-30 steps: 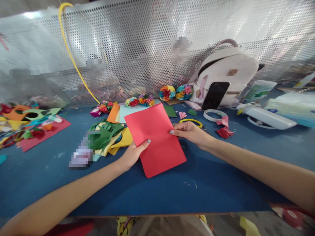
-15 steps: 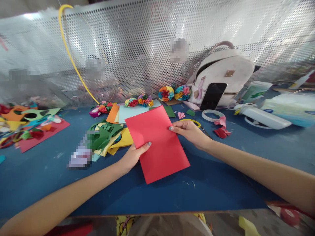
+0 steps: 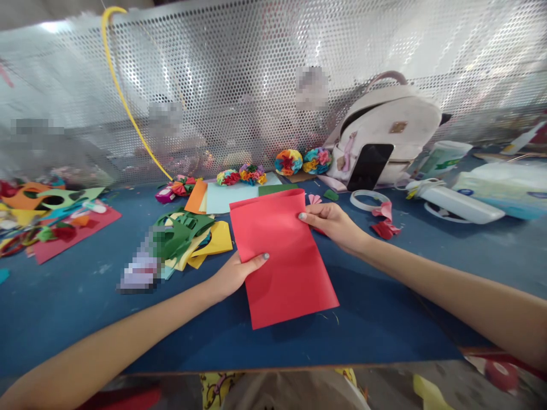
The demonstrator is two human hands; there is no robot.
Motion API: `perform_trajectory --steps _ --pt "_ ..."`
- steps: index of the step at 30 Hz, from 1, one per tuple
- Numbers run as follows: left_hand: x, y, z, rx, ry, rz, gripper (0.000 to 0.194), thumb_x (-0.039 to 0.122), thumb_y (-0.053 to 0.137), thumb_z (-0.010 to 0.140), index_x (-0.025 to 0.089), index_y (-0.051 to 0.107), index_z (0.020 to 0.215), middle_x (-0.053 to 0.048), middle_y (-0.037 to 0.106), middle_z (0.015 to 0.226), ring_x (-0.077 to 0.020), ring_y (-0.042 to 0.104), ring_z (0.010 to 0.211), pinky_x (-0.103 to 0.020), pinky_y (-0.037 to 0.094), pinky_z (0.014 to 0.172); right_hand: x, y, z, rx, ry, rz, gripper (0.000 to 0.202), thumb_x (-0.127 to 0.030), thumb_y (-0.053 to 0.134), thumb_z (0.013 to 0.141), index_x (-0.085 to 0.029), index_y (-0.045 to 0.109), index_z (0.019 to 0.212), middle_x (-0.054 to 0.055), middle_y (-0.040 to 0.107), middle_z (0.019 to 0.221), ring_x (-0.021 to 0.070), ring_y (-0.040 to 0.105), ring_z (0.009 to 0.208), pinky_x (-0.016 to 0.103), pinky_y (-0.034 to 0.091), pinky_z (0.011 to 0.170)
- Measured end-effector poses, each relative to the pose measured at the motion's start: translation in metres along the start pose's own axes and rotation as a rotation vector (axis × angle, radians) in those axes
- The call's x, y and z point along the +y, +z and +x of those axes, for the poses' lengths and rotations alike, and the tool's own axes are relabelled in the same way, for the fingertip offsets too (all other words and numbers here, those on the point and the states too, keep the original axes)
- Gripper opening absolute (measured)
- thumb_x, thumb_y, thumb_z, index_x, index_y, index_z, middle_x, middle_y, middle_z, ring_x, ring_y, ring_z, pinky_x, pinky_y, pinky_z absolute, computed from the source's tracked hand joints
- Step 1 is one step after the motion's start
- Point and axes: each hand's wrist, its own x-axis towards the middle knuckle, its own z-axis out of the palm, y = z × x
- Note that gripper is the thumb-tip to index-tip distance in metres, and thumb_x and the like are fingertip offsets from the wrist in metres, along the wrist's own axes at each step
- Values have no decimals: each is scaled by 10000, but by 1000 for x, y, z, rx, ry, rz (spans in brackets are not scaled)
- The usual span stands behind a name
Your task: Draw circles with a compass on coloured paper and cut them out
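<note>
A red sheet of paper is held up over the blue table, its top edge bent back. My left hand pinches its left side, thumb on the front and the fingers hidden behind. At the upper right edge, my right hand grips the sheet between thumb and fingers. Left of the paper lie green cut-out paper scraps and yellow paper pieces. Behind it rest a light blue sheet and a dark green sheet.
A white backpack stands at the back right with a black phone leaning on it. Before them lie a tape roll and a white glue gun. Colourful paper flowers line the perforated metal screen. More scraps lie left.
The red sheet has turned more upright and shifted slightly right and down, and its top now bends backward. Both hands still hold it, having moved slightly right.
</note>
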Motion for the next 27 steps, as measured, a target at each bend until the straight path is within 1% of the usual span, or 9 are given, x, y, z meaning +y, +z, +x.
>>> perform_trajectory --steps 3,6,8,11,15,17,21,25,27 --pt "-1 -1 1 -15 -1 21 671 558 881 768 219 712 1322 -111 743 1371 -407 633 1341 -514 502 1140 0 -1 1 2 -6 12 508 -656 859 738 -195 685 618 -11 629 641 131 526 615 277 444 605" --pt "-2 -2 2 -55 -8 32 702 619 884 735 215 726 1287 -116 737 1382 -414 641 1330 -529 522 1119 1 -3 3 -3 6 45 504 -707 840 726 -211 762 767 15 717 755 171 639 719 298 533 699" --pt "-2 -3 2 -75 -8 40 694 647 878 728 216 739 1254 -112 735 1386 -413 643 1330 -531 526 1117 1 -5 5 -16 22 57 512 -712 848 711 -219 784 832 27 745 800 188 678 770 309 565 739" --pt "-2 -3 2 -91 -5 54 652 661 874 724 215 759 1185 -107 741 1378 -412 638 1337 -528 524 1124 0 -10 7 -39 41 47 472 -660 886 699 -209 784 789 27 736 763 169 662 710 291 561 690" --pt "-2 -4 2 -99 -8 62 601 659 865 734 213 766 1124 -104 739 1382 -410 644 1332 -528 529 1119 -2 -12 7 -30 15 39 448 -620 883 737 -205 728 671 4 685 702 131 603 650 254 515 624" --pt "-3 -4 3 -96 -6 63 591 657 860 740 214 763 1120 -100 728 1401 -406 636 1345 -524 520 1132 -3 -12 6 -24 0 45 455 -632 878 737 -208 725 677 -2 683 705 128 600 654 250 518 630" --pt "-4 -6 5 -98 -14 71 634 654 867 729 214 745 1168 -107 742 1375 -412 640 1341 -537 521 1130 -6 -11 6 -46 -10 56 453 -661 870 732 -222 779 798 12 746 795 149 662 714 270 568 698" --pt "-6 -7 6 -116 -14 83 661 662 865 726 214 734 1194 -113 753 1352 -416 652 1322 -542 534 1111 -8 -12 4 -38 -46 55 396 -611 873 764 -232 774 710 7 742 732 160 686 710 288 593 736" --pt "-7 -7 6 -122 -4 87 654 660 859 737 216 736 1200 -109 748 1362 -409 646 1332 -534 529 1120 -8 -12 3 -25 -53 56 382 -601 878 762 -236 779 704 4 743 721 163 693 713 291 601 747"
